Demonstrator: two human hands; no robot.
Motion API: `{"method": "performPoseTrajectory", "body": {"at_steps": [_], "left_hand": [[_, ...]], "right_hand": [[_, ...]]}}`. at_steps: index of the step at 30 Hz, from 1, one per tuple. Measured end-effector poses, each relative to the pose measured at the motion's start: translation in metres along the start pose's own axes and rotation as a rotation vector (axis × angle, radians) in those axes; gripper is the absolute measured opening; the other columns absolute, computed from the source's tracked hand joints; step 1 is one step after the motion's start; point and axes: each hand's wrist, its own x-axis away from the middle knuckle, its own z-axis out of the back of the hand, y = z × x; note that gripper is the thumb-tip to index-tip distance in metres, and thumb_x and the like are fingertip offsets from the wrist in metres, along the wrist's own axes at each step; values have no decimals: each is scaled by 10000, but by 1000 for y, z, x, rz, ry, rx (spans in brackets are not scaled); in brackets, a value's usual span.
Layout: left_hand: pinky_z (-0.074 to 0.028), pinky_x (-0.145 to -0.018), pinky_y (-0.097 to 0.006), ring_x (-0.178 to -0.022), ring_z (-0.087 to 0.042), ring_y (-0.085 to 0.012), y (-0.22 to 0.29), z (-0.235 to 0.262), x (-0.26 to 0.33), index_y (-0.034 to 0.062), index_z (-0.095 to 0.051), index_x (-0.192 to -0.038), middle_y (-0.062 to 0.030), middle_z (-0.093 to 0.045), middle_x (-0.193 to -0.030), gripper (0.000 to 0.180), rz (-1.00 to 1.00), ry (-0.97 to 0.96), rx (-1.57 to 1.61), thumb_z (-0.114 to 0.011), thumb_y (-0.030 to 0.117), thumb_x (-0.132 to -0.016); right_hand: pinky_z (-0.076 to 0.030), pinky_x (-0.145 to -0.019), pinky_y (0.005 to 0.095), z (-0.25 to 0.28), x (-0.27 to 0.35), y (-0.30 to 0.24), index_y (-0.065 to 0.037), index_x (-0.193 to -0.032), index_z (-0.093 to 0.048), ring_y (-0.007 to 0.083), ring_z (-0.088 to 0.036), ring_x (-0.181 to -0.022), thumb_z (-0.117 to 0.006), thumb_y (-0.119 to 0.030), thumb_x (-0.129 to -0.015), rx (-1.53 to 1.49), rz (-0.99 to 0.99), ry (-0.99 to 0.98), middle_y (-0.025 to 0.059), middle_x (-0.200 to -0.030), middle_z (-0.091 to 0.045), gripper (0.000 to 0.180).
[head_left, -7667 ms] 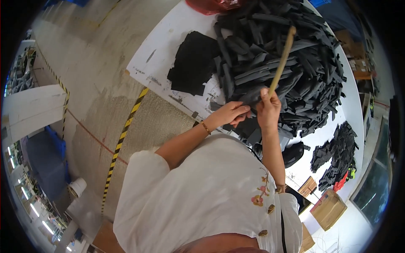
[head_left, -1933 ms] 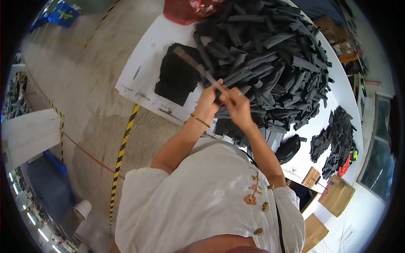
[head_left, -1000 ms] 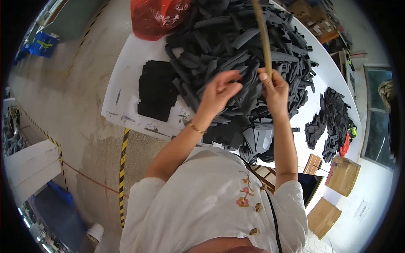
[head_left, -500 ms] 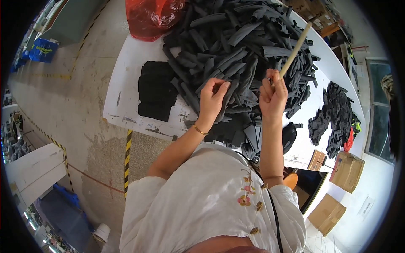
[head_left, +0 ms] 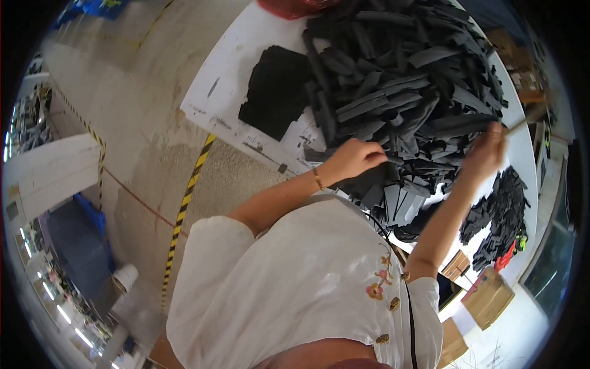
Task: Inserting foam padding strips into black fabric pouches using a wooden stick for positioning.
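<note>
A large heap of dark grey rolled fabric pieces (head_left: 381, 92) covers much of the white table (head_left: 215, 67). Over the heap's near edge, my left hand (head_left: 356, 158) has thumb and fingers pinched together; whether anything sits between them is hidden. Farther right, my right hand (head_left: 484, 154) is closed around a thin pale stick (head_left: 521, 126), which juts out past the fingers and is blurred. One long dark roll (head_left: 458, 126) reaches up to that hand; I cannot tell whether it is held. Left of the heap lies a flat stack of black fabric pieces (head_left: 275, 92).
A red plastic bag (head_left: 295, 6) sits at the table's far side. To the right lies a second pile of dark pieces (head_left: 501, 215), with cardboard boxes (head_left: 488, 298) below it. Striped tape (head_left: 187, 197) marks the floor at left.
The view has turned, shifting the table up and right. My right hand has swung right, away from my left, and the stick has tipped from steep to nearly level.
</note>
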Motion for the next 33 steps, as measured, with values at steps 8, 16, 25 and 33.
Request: {"method": "performPoseTrajectory", "body": {"at_steps": [8, 16, 25, 33], "left_hand": [[-469, -785, -355, -914, -580, -258, -123, 140, 115, 112, -647, -933, -40, -604, -997, 271, 115, 261, -835, -731, 85, -677], [-409, -854, -402, -965, -543, -243, -147, 185, 128, 114, -627, -894, -17, -610, -955, 217, 31, 142, -873, -721, 118, -699], [-396, -794, -379, -948, -542, -228, -126, 194, 110, 101, -603, -796, 3, -610, -884, 128, -7, 280, -630, -689, 81, -703], [-414, -846, -388, -959, -571, -222, -94, 181, 84, 106, -620, -787, -3, -642, -845, 147, -97, 171, -634, -717, 76, -682]], "right_hand": [[-513, -670, 277, 21, 7, 71, -97, -1196, -595, 144, -637, -774, -474, -177, -976, 678, 643, -480, 90, -981, -669, 263], [-501, -599, 325, -23, 145, 113, -46, -1074, -621, 297, -640, -702, -623, -77, -858, 410, 625, -1269, 147, -828, -647, 218], [-509, -631, 355, -19, 154, 118, -26, -1044, -633, 315, -634, -718, -626, -69, -850, 495, 664, -1340, 141, -852, -650, 199], [-512, -607, 382, -32, 167, 124, -43, -1069, -613, 326, -636, -714, -610, -111, -862, 539, 738, -1323, 151, -842, -653, 217]]}}
